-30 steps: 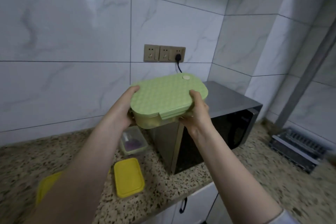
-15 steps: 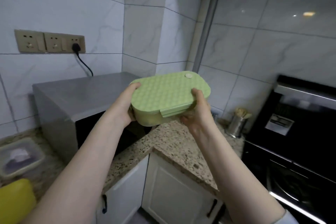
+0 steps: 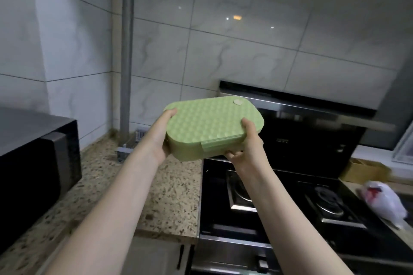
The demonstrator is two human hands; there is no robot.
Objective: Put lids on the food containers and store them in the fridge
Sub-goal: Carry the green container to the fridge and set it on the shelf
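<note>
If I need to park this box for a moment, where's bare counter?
Bare granite counter lies between the microwave and the stove. Its back corner, by the pipe, holds a small rack. Right of the stove, a white bag and a box crowd the ledge.

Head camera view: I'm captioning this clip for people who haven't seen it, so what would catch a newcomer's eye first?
The green lidded food container held up mid-frame, the left hand gripping one end and the right hand the other. Behind and below it lies the black gas stove. A dark microwave sits on the speckled counter at left, and a white plastic bag lies at far right.
</note>
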